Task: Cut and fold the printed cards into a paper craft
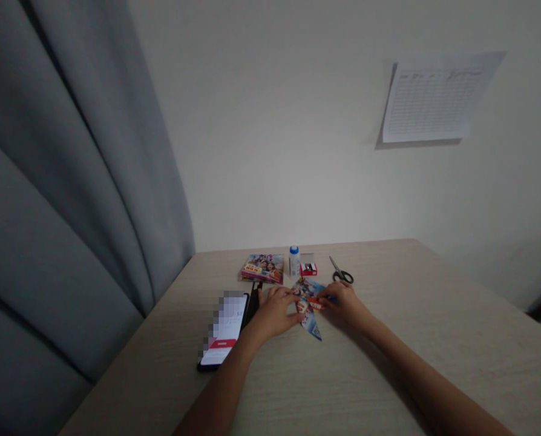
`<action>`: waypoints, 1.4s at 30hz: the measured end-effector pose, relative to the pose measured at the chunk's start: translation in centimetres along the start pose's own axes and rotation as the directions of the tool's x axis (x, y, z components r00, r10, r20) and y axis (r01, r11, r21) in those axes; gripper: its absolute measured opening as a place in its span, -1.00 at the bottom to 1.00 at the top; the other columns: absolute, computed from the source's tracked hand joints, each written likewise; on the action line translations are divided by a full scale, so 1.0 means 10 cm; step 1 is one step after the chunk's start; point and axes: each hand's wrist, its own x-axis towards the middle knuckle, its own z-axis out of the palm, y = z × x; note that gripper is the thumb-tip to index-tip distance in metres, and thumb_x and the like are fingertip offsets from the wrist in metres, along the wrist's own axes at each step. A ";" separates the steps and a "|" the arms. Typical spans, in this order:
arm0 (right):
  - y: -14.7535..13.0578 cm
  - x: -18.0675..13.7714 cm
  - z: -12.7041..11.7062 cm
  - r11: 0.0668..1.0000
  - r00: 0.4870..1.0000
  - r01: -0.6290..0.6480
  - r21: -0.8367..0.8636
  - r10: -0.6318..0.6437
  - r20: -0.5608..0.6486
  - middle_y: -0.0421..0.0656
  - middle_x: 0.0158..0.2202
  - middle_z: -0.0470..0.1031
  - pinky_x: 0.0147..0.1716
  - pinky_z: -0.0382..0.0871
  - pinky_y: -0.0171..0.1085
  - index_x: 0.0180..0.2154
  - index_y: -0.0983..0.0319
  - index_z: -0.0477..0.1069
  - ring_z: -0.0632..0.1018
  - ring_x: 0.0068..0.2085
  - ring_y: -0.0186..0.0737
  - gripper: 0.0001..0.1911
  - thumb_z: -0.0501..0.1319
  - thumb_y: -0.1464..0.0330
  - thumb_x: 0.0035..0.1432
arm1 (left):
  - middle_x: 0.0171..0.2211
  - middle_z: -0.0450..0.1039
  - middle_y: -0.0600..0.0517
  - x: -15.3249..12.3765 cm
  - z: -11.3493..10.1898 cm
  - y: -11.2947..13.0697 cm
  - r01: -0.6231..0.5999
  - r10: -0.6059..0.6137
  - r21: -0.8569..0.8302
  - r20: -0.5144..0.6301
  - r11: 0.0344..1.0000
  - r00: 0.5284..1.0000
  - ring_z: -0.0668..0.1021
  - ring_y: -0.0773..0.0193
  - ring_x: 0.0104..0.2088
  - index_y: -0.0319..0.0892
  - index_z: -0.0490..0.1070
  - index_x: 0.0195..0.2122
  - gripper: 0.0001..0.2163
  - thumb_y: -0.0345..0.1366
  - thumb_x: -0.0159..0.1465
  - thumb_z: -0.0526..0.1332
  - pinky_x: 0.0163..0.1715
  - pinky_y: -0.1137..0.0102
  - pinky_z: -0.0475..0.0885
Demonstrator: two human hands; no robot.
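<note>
A folded piece of colourful printed paper (313,327), with pointed flaps, lies on the table between my hands. My left hand (273,313) holds its left side, with the thumb and fingers closed on the edge. On the other side, my right hand (347,304) pinches the paper near its orange-red strip. Both hands rest low over the tabletop. Parts of the folds are hidden under my fingers.
Behind my hands stand a white bottle with a blue cap (294,263) and a small red-and-white box (308,269). Scissors (342,274) lie behind my right hand. A stack of printed papers (264,268) is at back left. A phone (222,333) lies beside my left forearm, near a dark strip-like object (253,301).
</note>
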 end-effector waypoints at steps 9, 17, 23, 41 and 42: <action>0.02 -0.01 0.02 1.000 0.998 -0.016 -0.023 0.018 0.060 -0.13 -0.21 0.64 0.16 0.03 0.00 -0.22 0.12 0.62 0.53 -0.05 -0.07 -0.81 0.21 0.34 0.22 | 0.14 0.37 -0.05 0.01 0.02 -0.02 -0.013 0.013 0.005 -0.017 1.000 1.000 0.28 -0.10 0.23 0.06 0.43 0.08 -0.56 0.06 0.21 0.28 0.25 -0.27 -0.14; -0.01 -0.02 0.02 0.996 0.995 -0.017 -0.082 0.025 0.092 -0.12 -0.20 0.63 0.20 -0.04 0.06 -0.22 0.10 0.61 0.50 -0.03 -0.04 -0.82 0.21 0.33 0.23 | 0.11 0.41 -0.02 0.03 0.06 0.00 -0.065 0.061 -0.043 -0.076 0.997 0.995 0.31 -0.02 0.19 0.06 0.46 0.06 -0.62 0.05 0.28 0.21 0.28 -0.14 -0.08; -0.03 -0.03 0.05 0.991 0.997 -0.022 -0.131 0.032 0.070 -0.11 -0.19 0.60 0.22 -0.13 0.13 -0.27 0.12 0.59 0.48 0.00 -0.02 -0.81 0.18 0.34 0.26 | 0.09 0.41 0.01 0.04 0.12 0.02 -0.110 0.105 -0.039 -0.112 0.993 0.988 0.30 0.02 0.18 0.12 0.44 0.10 -0.64 0.02 0.33 0.16 0.28 -0.04 -0.02; -0.07 -0.05 0.06 0.976 0.998 -0.002 -0.216 0.016 0.063 -0.10 -0.20 0.57 0.22 -0.21 0.21 -0.27 0.13 0.55 0.45 0.00 -0.03 -0.79 0.14 0.32 0.30 | 0.08 0.33 0.03 0.03 0.14 0.03 -0.121 0.120 -0.007 -0.065 0.993 0.991 0.25 -0.01 0.18 0.20 0.48 0.06 -0.65 0.09 0.31 0.16 0.27 -0.06 -0.03; -0.07 -0.05 0.06 0.976 0.998 -0.003 -0.217 0.016 0.059 -0.10 -0.20 0.57 0.22 -0.21 0.21 -0.27 0.13 0.55 0.45 0.00 -0.03 -0.79 0.14 0.32 0.30 | 0.08 0.33 0.03 0.03 0.14 0.03 -0.119 0.119 -0.003 -0.065 0.993 0.991 0.25 -0.01 0.18 0.20 0.48 0.06 -0.65 0.09 0.31 0.16 0.28 -0.08 -0.06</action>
